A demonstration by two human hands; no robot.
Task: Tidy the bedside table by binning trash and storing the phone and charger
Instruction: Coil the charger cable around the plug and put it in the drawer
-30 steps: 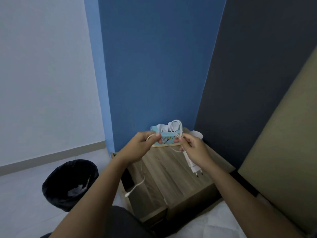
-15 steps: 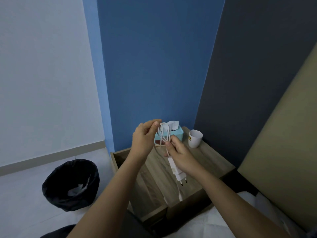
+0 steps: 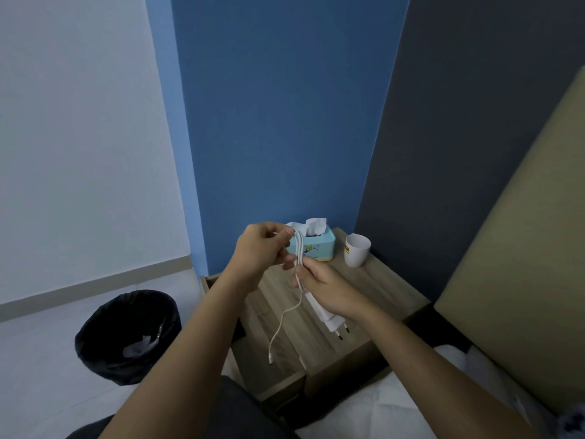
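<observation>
Blue wall straight ahead, dark grey panel to the right, and tucked into the corner sits the wood-grain bedside bench (image 3: 380, 289). Both hands are up over it, working the white charger cable (image 3: 298, 255). Left hand (image 3: 262, 251) has its grip pinched on the top of the looped strands, fingers curled tight around them. Right hand (image 3: 326, 289) sits just below, its grip closed on the bundle, thumb pressed across the strands, and the white plug adapter (image 3: 329, 321) pokes out under the palm, prongs pointing down and near. One loose tail of cable hangs off the bundle and dangles over the bench's near left part, its connector tip clear of the hands. At the far edge stands a teal tissue box (image 3: 319, 248) with a white tissue sticking up, and a white paper cup (image 3: 357, 254) just right of it. Down on the floor at left, a black-lined round bin (image 3: 104, 340) holds some crumpled bits.
</observation>
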